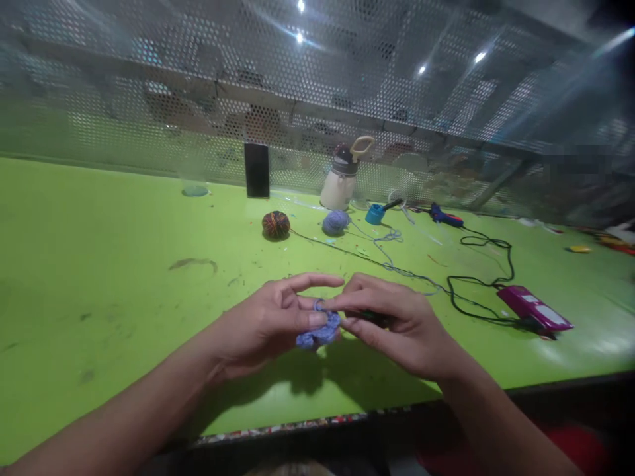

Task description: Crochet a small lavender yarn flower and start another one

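We see white lights (299,38) flaring in streaks far off, soft shadows below the left hand (270,318) and right hand (399,324), and blurred dimness far right.

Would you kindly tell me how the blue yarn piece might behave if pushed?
The blue yarn piece is likely floppy, given its wavy edge. Being small and made of yarn, it should be light. Its textured surface probably isn't slippery.

The left hand (260,322) and right hand (407,322) are bare, with slender, tapering fingers (317,281). A small rounded nail (317,320) shows on the left thumb. Both wrists (211,360) are narrow and unadorned; the forearms (149,390), also bare, look smooth and widen gradually toward the view's lower edges.
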### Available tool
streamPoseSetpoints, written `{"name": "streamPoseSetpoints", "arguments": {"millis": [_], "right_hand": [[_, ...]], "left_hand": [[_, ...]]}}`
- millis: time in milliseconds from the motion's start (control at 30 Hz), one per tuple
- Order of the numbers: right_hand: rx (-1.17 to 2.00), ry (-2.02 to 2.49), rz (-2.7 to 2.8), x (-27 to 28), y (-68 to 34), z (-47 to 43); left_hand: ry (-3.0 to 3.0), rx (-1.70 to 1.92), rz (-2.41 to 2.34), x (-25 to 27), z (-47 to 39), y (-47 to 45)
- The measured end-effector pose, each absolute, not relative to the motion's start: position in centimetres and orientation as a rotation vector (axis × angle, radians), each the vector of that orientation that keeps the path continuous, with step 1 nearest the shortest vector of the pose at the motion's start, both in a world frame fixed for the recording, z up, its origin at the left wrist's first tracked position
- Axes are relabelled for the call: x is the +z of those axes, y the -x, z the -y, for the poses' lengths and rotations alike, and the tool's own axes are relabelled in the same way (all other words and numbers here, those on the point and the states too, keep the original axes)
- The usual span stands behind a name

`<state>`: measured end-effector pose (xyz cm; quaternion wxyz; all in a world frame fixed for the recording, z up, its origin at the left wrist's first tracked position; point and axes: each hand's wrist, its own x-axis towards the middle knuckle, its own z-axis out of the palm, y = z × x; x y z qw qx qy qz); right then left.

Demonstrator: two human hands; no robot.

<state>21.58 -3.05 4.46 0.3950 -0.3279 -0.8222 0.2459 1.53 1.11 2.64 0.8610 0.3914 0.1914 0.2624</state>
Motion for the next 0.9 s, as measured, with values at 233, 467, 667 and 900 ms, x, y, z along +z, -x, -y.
{"name": "streamPoseSetpoints", "arguments": {"millis": [233, 467, 667, 900], "right_hand": [[0.842, 0.906, 1.958, 4.3, -21.1, 2.0], [1.194, 1.316, 1.704, 4.0, -21.2, 0.7], [1.323, 1.282, 1.622, 3.3, -21.1, 0.1], [1.46, 1.16, 1.515, 2.3, -21.3, 0.1]], "left_hand": [[-0.951, 0.531, -0.485, 2.1, -1.5, -1.6], [-1.329, 0.894, -0.81, 2.2, -2.8, -1.2], [-1.32, 0.758, -0.727, 2.2, -2.2, -1.6], [-1.246, 0.658, -0.728, 1.7, -2.6, -1.1]]}}
